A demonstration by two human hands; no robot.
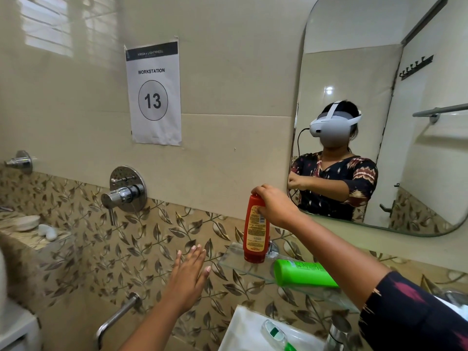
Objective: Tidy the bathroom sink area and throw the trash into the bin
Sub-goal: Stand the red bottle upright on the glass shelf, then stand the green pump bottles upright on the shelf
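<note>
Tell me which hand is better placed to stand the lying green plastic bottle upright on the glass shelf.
The left hand, probably. It is open, empty and near the green plastic bottle on the glass shelf, while the right hand grips the top of the red bottle.

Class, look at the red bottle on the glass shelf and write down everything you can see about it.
The tall red plastic bottle has a flattened, slightly curved body and a yellow-orange label of small print and a barcode. It stands upright, cap end down, at the left end of the clear glass wall shelf, below the mirror's corner. The right hand grips its upper end from above; the left hand is open and apart from it. A green plastic bottle lies on the shelf just to its right.
</note>
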